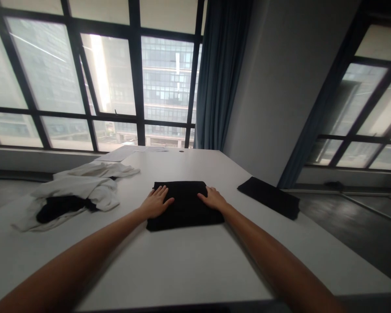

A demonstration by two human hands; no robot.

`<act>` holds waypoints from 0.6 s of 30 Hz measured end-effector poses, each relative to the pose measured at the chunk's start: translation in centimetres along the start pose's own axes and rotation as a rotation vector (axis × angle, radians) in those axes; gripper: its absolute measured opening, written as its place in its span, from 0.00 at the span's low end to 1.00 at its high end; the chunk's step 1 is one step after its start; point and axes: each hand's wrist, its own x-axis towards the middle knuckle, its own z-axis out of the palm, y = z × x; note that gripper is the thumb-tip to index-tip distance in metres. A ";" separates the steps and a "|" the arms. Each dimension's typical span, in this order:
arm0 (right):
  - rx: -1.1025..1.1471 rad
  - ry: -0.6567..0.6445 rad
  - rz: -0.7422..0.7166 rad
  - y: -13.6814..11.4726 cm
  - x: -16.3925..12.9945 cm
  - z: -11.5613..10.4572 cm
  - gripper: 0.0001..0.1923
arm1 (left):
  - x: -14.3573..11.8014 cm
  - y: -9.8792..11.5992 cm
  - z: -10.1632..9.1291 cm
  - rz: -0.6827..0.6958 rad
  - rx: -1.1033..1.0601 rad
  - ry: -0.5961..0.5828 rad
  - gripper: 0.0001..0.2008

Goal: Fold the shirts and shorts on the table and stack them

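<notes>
A black folded cloth [185, 208], perhaps a garment, lies flat on the white table [182, 265] in front of me. My left hand [155, 202] rests on its left side with the fingers spread. On the right edge lies my right hand [214, 199], its thumb over the cloth and the other fingers stretched along the side, partly hidden. Neither hand grips the fabric visibly. Which kind of garment it is cannot be made out.
A second folded black cloth [269, 197] lies at the table's right edge. To the left, white clothing [100, 193] is heaped with a black piece [61, 208] in it. Papers [117, 153] lie at the far end, before windows and a blue curtain [219, 78].
</notes>
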 end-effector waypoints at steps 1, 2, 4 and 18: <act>0.019 0.013 0.029 0.1 0.0 -0.4 0.39 | -0.4 0.1 0.1 0.018 -0.009 -0.007 0.40; 0.053 0.022 0.050 0.1 0.0 -0.9 0.39 | -0.8 0.1 0.1 0.026 -0.017 -0.023 0.40; 0.177 0.037 0.089 -0.2 0.3 -1.7 0.38 | -1.0 0.2 -0.1 0.017 -0.031 -0.064 0.41; 0.996 -0.457 0.250 -1.6 1.8 -4.2 0.12 | -3.3 -4.9 0.1 0.072 -0.081 0.114 0.35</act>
